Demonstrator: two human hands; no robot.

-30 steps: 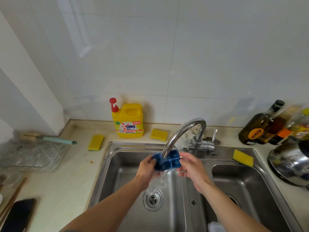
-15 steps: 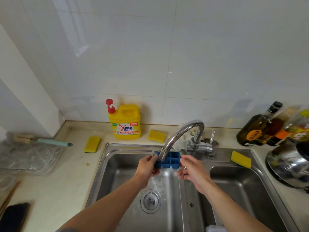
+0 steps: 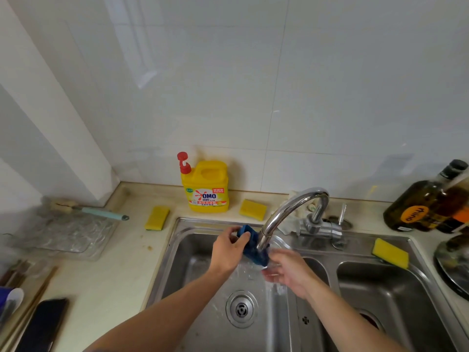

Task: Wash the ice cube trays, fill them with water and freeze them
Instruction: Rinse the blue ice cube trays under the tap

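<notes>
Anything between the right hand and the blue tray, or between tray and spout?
Nothing visible. The left hand grips the blue ice tray, tilted directly under the faucet spout. The right hand sits just below the tray's lower end, with only running water there; contact is unclear.

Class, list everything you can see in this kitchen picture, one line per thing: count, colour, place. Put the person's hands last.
ice cube tray: one, blue, under the tap
tap: one, chrome, behind the sink
sink: one, steel, two basins
detergent bottle: one, yellow, by the wall
sponges: three, yellow, around the sink
brush: one, teal handle, left counter
phone: one, black, lower left
bottles: at least two, dark, far right
left hand: one, grips the tray
right hand: one, below the tray, grip blurred
</notes>
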